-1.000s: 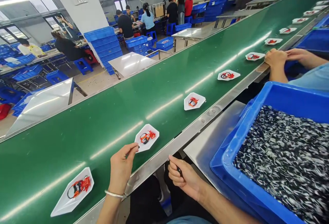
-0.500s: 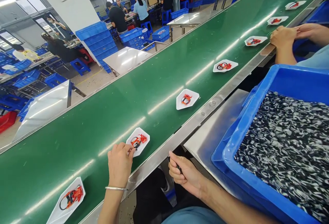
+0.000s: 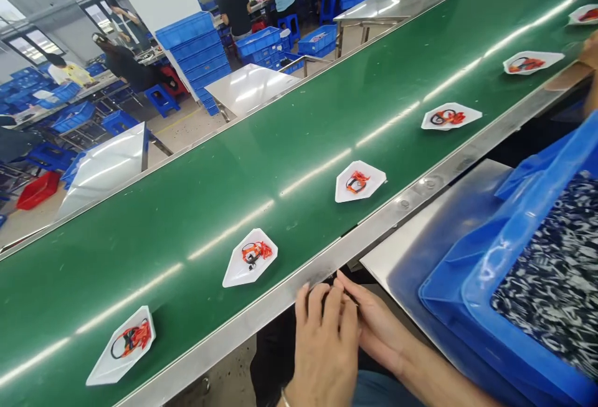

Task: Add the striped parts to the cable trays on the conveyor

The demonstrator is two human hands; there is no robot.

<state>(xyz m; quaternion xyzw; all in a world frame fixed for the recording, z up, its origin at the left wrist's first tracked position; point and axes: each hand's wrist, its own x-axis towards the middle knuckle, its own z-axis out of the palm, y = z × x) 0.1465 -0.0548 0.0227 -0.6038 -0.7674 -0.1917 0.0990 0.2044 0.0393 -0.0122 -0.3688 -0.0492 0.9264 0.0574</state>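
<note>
Here, hands point(image 3: 327, 344) point(image 3: 383, 326) crowd the rail point(image 3: 374, 231) beside open belt point(image 3: 299, 151).

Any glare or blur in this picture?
Head view: white streaks of reflected light along the green conveyor belt; head view: small black and white pieces in the blue plastic bin look smeared, while the left hand and right hand look clearer.

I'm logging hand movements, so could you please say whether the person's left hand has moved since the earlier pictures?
Yes: the left hand has drawn back toward the person, from above the green belt to its near metal rail, beside the right hand.
</note>
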